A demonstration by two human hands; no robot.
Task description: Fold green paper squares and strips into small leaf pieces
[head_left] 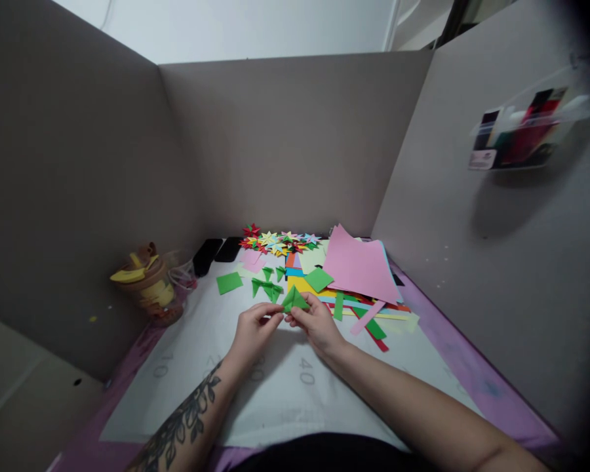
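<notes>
A green piece of folded paper [294,299], shaped like a triangle, is held up between my two hands above the white mat. My right hand [319,324] pinches it at its lower right. At its lower left corner, the fingertips of my left hand [256,328] are closed together and touch the paper's edge. Just beyond lie several small folded green pieces [268,288]. A flat green square [229,282] lies to the left of them, and another green square [319,279] rests on the coloured sheets to the right.
Colourful paper stars [278,242] are heaped at the back. Pink sheets [358,265] and cut strips [371,321] cover the right side. Two black phones [208,255] and a brown cup [152,285] stand back left. Grey partitions [295,144] enclose the table; a clear bin [521,137] hangs right.
</notes>
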